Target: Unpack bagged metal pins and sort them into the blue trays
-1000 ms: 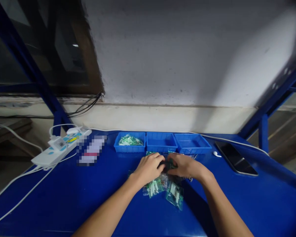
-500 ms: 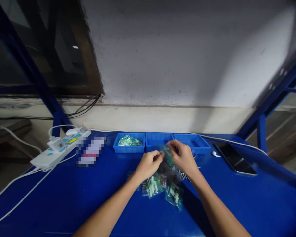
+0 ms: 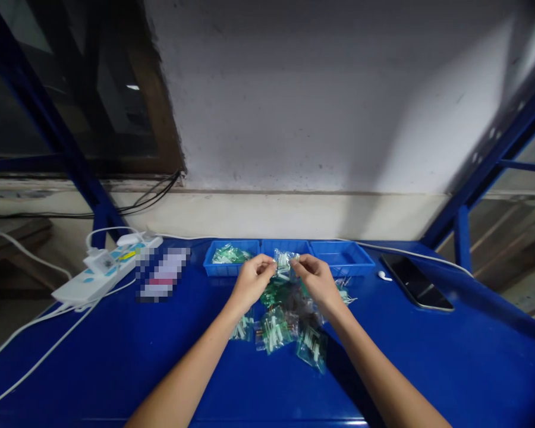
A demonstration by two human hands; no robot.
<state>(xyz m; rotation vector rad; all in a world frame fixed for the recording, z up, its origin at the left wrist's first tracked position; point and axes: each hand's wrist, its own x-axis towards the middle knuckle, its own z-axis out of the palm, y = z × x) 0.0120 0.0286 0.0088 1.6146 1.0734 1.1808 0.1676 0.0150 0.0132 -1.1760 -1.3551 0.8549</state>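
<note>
Widest of all, we have one pale wall [image 3: 303, 107] behind one blue table [image 3: 129, 362]. One white power strip [image 3: 109, 270] runs along the table's left side. Three blue trays stand in a row: the left tray [image 3: 225, 270] with green packets [image 3: 232, 254] too jumbled for us to count, then the middle tray [image 3: 288, 244] and the right tray [image 3: 341, 257]. One dark phone [image 3: 417, 282] lies at the right.

Now the two hands — here's the action! The left hand [image 3: 252, 279] pinches one edge of a single clear packet [image 3: 284, 260], thumb against finger; the right hand [image 3: 316, 278] pinches the opposite edge. It's up between them, in front of the middle tray as we look. We'd call this the handling step, one packet at a time, and we judge the next move calls for two light, matched pinches — film this thin should crease or slip easily.

Below, we count three bagged sets [image 3: 275, 331] nearest us, with more heaped behind, overlapping beyond counting. Smallest, one white earbud [image 3: 383, 275] sits beside the phone.
</note>
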